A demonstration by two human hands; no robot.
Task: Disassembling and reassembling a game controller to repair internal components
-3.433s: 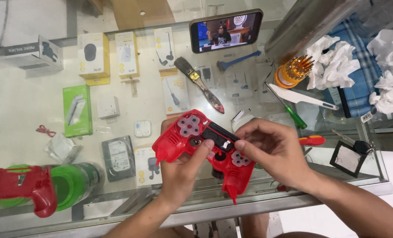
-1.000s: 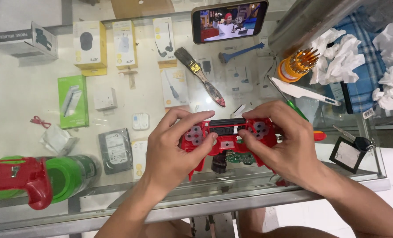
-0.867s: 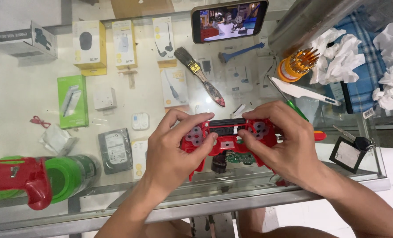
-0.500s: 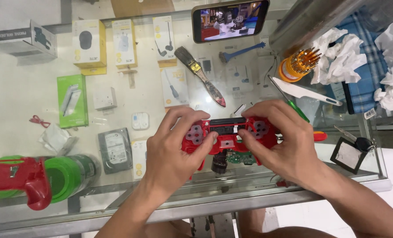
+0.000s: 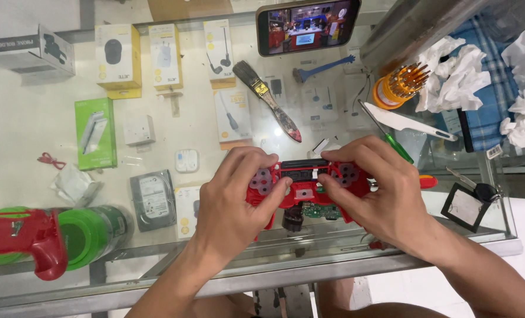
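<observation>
A red game controller shell (image 5: 302, 189) with its green circuit board showing underneath sits over the glass counter near the front edge. My left hand (image 5: 236, 203) grips its left side, thumb pressed on the inner face. My right hand (image 5: 380, 191) grips its right side, fingers curled over the top edge. Both hands hold it level between them.
A second red controller shell (image 5: 21, 241) rests on a green roll (image 5: 91, 232) at the left. A paintbrush (image 5: 268, 100), a phone (image 5: 306, 25), a blue tool (image 5: 324, 66), an orange screwdriver bit holder (image 5: 395, 88), a white blade (image 5: 407, 122) and crumpled tissues (image 5: 457, 76) lie behind. Boxed goods show under the glass counter (image 5: 32, 153).
Earlier the controller was tilted, held loosely with the right hand working on it. Now both hands clasp it level; over the last second they barely moved.
</observation>
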